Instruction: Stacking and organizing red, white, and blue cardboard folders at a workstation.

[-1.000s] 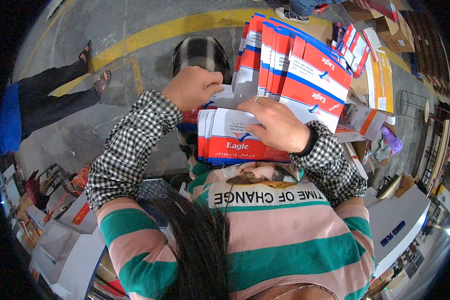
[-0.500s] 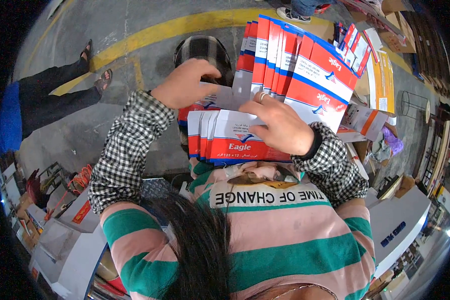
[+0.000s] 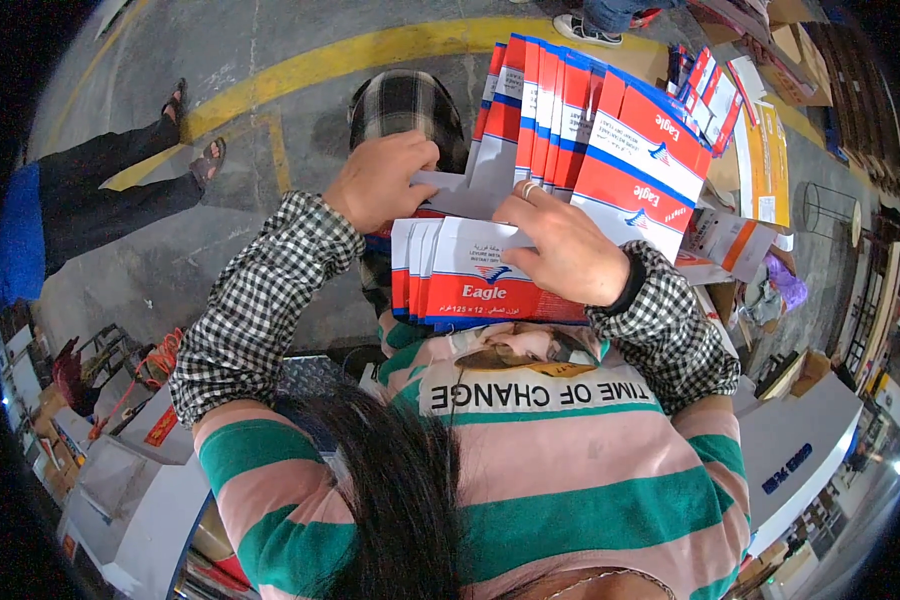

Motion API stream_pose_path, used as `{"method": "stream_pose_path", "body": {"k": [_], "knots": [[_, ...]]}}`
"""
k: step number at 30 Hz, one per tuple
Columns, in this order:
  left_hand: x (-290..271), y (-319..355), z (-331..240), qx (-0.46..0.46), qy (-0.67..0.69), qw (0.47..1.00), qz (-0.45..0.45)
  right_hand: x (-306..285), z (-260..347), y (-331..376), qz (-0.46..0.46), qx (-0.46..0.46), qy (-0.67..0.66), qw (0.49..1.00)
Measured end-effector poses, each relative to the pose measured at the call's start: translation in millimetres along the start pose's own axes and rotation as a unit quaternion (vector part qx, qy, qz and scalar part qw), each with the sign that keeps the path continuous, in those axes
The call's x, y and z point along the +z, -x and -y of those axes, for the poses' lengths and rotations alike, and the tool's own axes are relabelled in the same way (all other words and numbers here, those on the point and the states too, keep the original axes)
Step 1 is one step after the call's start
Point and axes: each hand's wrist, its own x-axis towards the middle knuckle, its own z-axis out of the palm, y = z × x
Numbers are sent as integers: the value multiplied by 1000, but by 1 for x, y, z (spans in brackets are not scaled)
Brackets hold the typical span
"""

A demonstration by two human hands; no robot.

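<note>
Several flat printed cartons [image 3: 470, 285] in red, white and blue lie overlapped on my lap. My right hand [image 3: 570, 245] is closed over their far right edge, thumb on the white face and ringed finger beyond. Beyond them, a larger fanned stack of the same flat cartons [image 3: 645, 150] leans away to the upper right. My left hand [image 3: 382, 178] is closed, with thumb and fingers pinching the left end of a white carton flap [image 3: 448, 184] between the two groups. Its fingertips are partly hidden. Checked sleeves cover both my forearms.
Dark checked cloth [image 3: 405, 105] covers my knee past the left hand. Another person's legs [image 3: 110, 170] extend in from the left, and a shoe [image 3: 587, 30] is at the top. More printed cartons [image 3: 710, 90] and a yellow sheet [image 3: 768, 165] lie right. A white box [image 3: 800, 440] is lower right.
My left hand has come down and its fingers have closed on the white flap. The near cartons have shifted slightly right. My right hand has stayed nearly in place.
</note>
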Motion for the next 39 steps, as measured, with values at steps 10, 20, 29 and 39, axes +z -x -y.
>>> {"method": "stream_pose_path", "body": {"k": [10, 20, 29, 39], "knots": [[-13, -14, -23, -120, 178, 966, 147, 1, -5, 1, 18, -46, 10, 999], [7, -3, 11, 50, -87, 995, -5, -10, 18, 4, 4, -75, -1, 997], [4, -6, 7, 56, 25, 998, 0, -7, 14, 6, 12, -53, 30, 998], [-16, -3, -19, 80, 49, 996, 1, -3, 9, 4, -26, -79, 11, 996]]}}
